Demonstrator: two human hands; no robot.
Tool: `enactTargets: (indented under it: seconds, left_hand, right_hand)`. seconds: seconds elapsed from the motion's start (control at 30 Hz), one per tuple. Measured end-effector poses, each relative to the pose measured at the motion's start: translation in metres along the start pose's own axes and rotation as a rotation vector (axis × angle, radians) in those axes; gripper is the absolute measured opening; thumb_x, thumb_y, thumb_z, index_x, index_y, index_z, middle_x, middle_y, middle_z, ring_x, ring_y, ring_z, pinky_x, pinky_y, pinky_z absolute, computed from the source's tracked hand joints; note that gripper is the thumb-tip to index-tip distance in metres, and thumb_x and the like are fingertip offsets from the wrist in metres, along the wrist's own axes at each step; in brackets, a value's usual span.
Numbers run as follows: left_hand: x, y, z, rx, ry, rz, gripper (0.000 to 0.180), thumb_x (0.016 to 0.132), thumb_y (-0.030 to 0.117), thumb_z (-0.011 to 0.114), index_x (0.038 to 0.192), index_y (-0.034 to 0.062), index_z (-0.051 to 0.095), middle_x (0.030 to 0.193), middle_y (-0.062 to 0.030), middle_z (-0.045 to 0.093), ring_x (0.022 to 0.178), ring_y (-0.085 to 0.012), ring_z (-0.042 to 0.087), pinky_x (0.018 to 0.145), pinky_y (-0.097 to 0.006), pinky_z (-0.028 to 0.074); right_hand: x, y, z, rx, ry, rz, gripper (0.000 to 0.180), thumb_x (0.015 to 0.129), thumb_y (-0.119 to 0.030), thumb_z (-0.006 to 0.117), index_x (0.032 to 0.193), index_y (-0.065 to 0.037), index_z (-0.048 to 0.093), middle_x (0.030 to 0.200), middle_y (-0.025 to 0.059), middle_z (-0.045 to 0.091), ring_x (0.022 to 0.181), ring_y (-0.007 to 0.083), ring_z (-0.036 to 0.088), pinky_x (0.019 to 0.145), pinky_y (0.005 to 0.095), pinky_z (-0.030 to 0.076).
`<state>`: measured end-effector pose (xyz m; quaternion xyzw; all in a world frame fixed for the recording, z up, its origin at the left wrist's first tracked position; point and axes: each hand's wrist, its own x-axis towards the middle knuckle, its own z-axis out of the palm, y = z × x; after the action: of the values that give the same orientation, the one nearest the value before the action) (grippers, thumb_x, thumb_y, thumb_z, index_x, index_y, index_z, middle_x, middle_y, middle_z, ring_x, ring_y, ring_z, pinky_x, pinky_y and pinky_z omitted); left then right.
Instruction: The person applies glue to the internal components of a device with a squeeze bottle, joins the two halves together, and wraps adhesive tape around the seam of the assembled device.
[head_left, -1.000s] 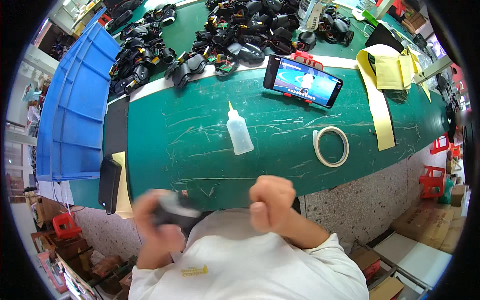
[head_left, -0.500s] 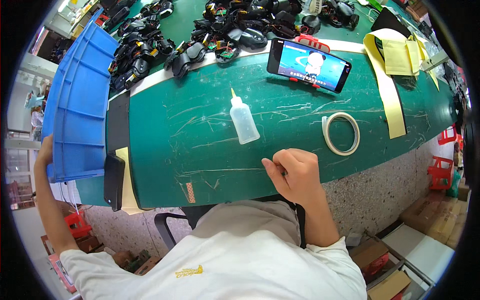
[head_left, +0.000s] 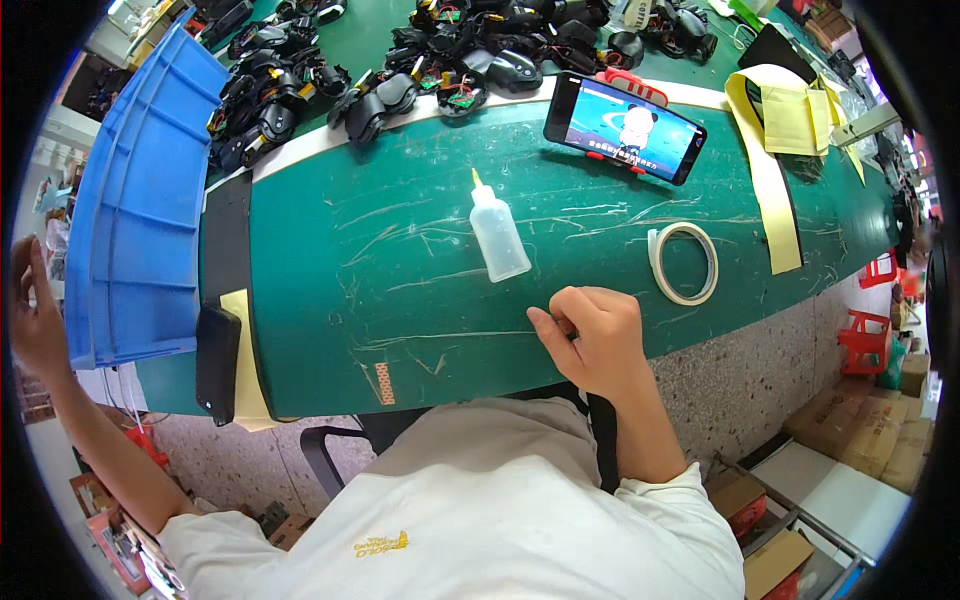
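Left hand: fingers open; ribbed blue plastic bin to its right. Right hand: loosely fisted, ring-shaped tape roll ahead-right.

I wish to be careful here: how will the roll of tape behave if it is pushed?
The roll of tape lies flat, so it would probably slide rather than roll. Its slim ring around a wide open middle suggests little weight. Stood on its round edge, it might roll.

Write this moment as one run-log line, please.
left hand: open, left of blue bin | right hand: curled, near squeeze bottle and tape roll | phone: in red holder
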<state>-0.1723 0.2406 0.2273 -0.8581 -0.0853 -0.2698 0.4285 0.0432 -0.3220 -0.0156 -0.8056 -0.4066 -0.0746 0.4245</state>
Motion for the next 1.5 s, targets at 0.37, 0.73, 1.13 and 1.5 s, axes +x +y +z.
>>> enactTargets:
  seconds: [0.37,0.73,1.13,1.5]
  left_hand:
    - [-0.001,0.455,-0.192,-2.512,-0.223,0.287,0.057,0.092,0.021,0.057,0.14,-0.005,0.041,0.147,-0.0251,0.036,0.133,-0.0411,0.04,0.109,-0.049,0.035]
    - [0.01,0.52,-0.197,-2.572,0.025,0.168,0.082,0.076,0.045,0.077,0.133,-0.0061,0.048,0.134,-0.0227,0.053,0.121,-0.0369,0.054,0.101,-0.044,0.044]
    - [0.017,0.492,-0.193,-2.987,-0.437,-0.075,0.126,0.05,0.035,0.098,0.149,-0.001,0.028,0.146,-0.0241,0.041,0.134,-0.0309,0.044,0.111,-0.044,0.034]
    - [0.007,0.479,-0.248,-2.587,-0.038,0.462,0.092,0.09,0.068,0.039,0.143,-0.0069,0.033,0.147,-0.0316,0.033,0.139,-0.0501,0.027,0.11,-0.061,0.023]
  right_hand:
    - [0.002,-0.063,-0.086,0.295,0.998,-0.434,0.028,0.101,-0.029,0.036,0.077,-0.016,0.041,0.065,-0.0041,0.038,0.058,0.0147,0.041,0.053,0.0321,0.03]
    - [-0.004,-0.139,-0.183,1.0,1.666,-0.985,0.032,0.079,-0.004,0.053,0.056,-0.015,0.034,0.049,-0.0086,0.029,0.041,0.0077,0.024,0.045,0.0235,0.024]
    - [-0.01,-0.144,-0.208,1.174,1.381,-0.994,0.039,0.087,-0.012,0.053,0.054,-0.015,0.033,0.047,-0.0077,0.028,0.04,0.0084,0.024,0.044,0.0237,0.025]
    - [-0.024,-0.14,-0.182,1.155,1.39,-1.049,0.047,0.093,-0.018,0.053,0.052,-0.014,0.032,0.045,-0.0068,0.027,0.04,0.0089,0.023,0.044,0.0238,0.026]
